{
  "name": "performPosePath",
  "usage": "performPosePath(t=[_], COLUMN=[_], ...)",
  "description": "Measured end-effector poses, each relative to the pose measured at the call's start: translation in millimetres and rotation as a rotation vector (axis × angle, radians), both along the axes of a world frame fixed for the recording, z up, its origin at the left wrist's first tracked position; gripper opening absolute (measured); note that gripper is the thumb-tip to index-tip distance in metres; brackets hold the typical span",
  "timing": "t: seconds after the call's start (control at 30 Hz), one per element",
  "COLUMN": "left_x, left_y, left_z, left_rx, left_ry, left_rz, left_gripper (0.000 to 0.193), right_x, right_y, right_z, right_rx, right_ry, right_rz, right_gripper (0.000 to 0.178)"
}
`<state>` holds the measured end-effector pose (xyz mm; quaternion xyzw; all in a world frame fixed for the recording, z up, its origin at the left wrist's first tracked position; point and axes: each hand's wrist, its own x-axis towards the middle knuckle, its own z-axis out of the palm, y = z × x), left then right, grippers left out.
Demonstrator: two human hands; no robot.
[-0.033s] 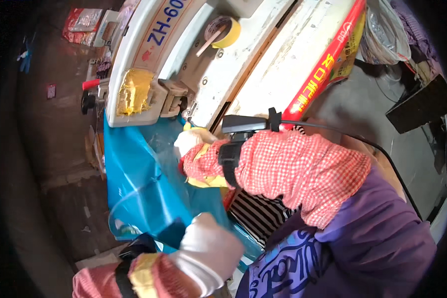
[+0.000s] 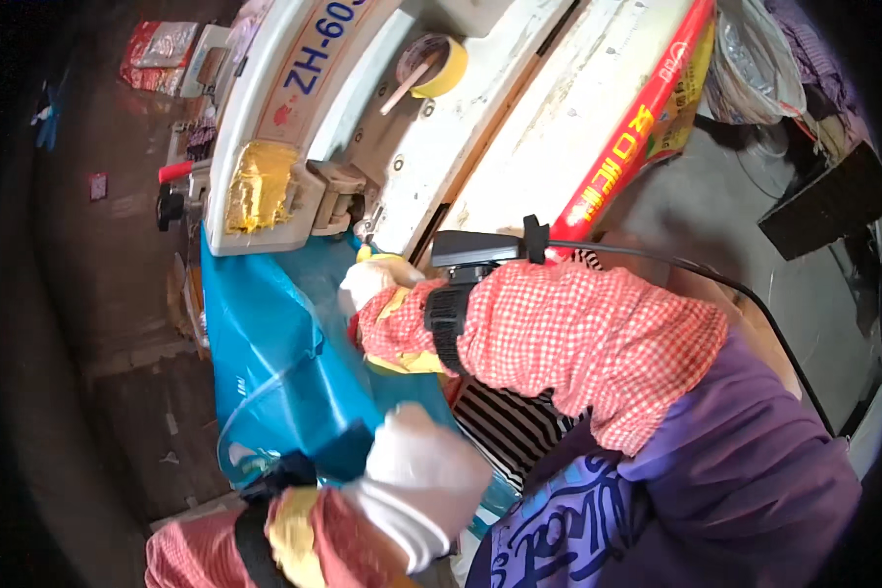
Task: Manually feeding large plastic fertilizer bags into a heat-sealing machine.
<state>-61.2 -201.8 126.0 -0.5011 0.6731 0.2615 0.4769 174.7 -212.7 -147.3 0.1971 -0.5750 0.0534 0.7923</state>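
Observation:
A shiny blue plastic sheet (image 2: 265,323) lies creased below the head of a cream sewing machine (image 2: 343,88). At the sheet's far edge, close beside the machine's metal fittings, my right hand (image 2: 367,284) in a white glove is closed on the sheet. Its fingertips are mostly hidden, and a small bit of yellow shows beside them. Nearer my body, my left hand (image 2: 426,470), also white-gloved and slightly blurred, is curled over the near part of the sheet. The underside of that hand is hidden. Red checked sleeves with black straps cover both forearms.
A yellow tape roll (image 2: 446,71) and a pale stick (image 2: 409,86) rest on the machine bed. Along its right edge runs a red and yellow printed bag (image 2: 637,137). A black cable (image 2: 696,263) trails from my right wrist device. Red packets (image 2: 157,54) lie at the far left.
My left hand has shifted slightly up and right, and the sheet's creases beside it have changed. My right hand stays at nearly the same place by the machine. The whole view has moved slightly.

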Motion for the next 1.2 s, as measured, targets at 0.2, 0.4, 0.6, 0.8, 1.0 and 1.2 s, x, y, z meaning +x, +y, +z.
performPosePath(t=[0.2,0.4,0.6,0.8,1.0,1.2], left_x=[60.8,71.4,71.0,-2.9,6.0,31.9], left_y=[-41.7,-40.6,-46.8,-10.6,4.3,-26.7], left_z=[13.2,38.6,86.2,49.4,-4.4,5.5], left_rx=[0.225,0.022,0.036,0.111,-0.377,-0.153], left_ry=[-0.123,0.057,-0.211,-0.134,0.077,0.051], left_rz=[-0.032,0.067,0.078,0.256,0.294,0.187], left_gripper=[0.026,0.026,0.031,0.013,0.010,0.024], right_x=[-60.0,-32.1,-13.7,-3.8,-0.7,26.4], right_y=[2.4,0.7,29.1,-4.3,20.0,3.9], right_z=[50.6,24.8,24.0,14.1,98.2,47.3], right_rx=[-0.043,0.080,0.380,0.071,-0.057,1.308], right_ry=[0.877,0.642,0.135,-0.074,-0.622,-0.719], right_rz=[0.205,0.137,-0.654,-0.409,0.142,1.480], right_gripper=[0.023,0.026,0.023,0.022,0.018,0.022])
